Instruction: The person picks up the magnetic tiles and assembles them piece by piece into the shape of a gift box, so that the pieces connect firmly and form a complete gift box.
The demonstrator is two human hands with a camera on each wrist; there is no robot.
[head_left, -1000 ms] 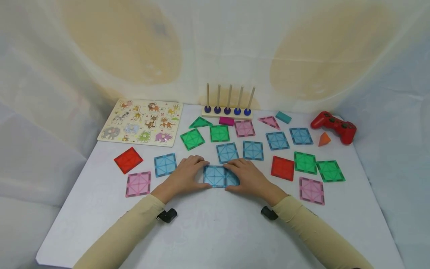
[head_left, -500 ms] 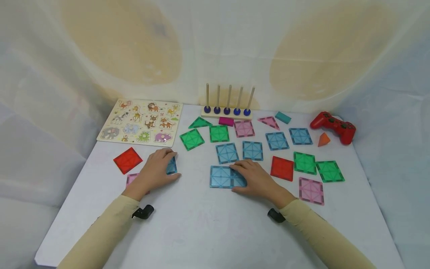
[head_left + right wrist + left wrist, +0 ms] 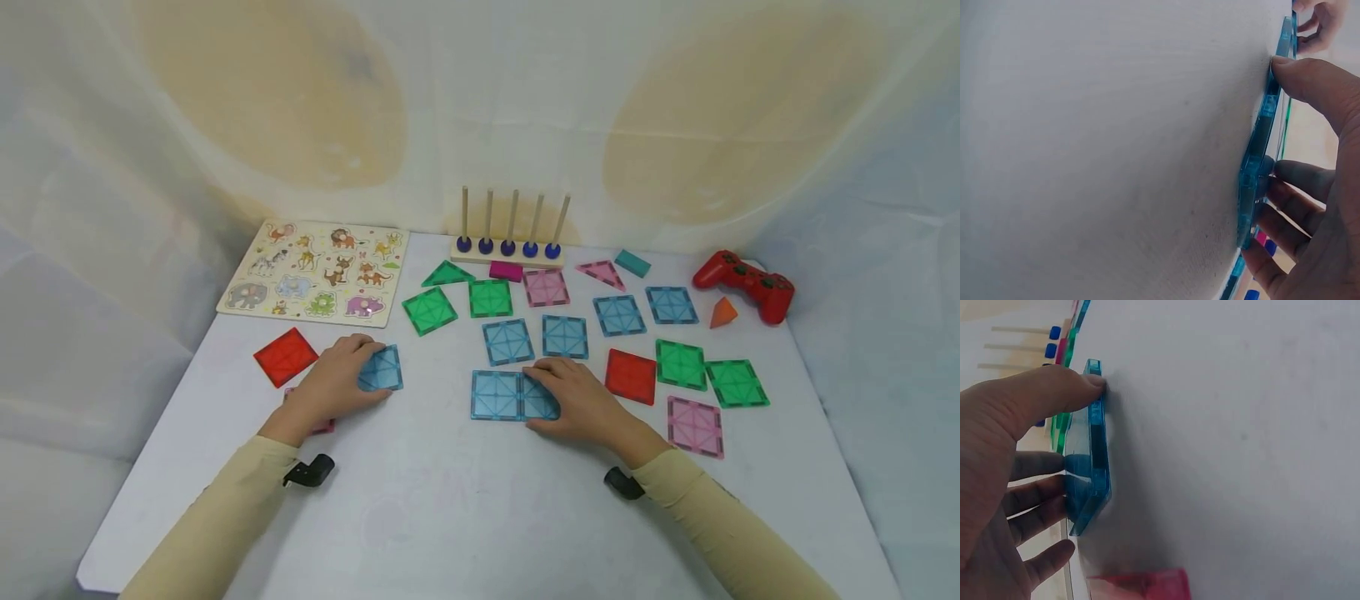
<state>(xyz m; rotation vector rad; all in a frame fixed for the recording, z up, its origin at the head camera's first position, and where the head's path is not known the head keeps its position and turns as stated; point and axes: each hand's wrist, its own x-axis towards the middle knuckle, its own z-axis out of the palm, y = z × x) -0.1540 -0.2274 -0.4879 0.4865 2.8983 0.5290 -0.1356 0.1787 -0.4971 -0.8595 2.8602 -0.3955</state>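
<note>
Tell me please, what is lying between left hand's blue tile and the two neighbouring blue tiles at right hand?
In the head view, only bare tabletop lies between the blue tile at the left hand and the neighbouring tiles.

On table (image 3: 465,517): puzzle board (image 3: 315,273) far L, peg stand (image 3: 507,253) far ctr, controller (image 3: 744,285) far R w/ cone (image 3: 723,312) just near of it. Block (image 3: 506,271) just near of peg stand. L hand (image 3: 336,383), nearer than board, has outer tile (image 3: 382,367) btwn thumb & fingers; corner tile (image 3: 286,357) just L of hand. Nr ctr, side by side: inner tile (image 3: 496,395) L, gripped tile (image 3: 538,398) R, latter in R hand (image 3: 579,400). Tile cluster (image 3: 696,426) R of R hand.
</note>
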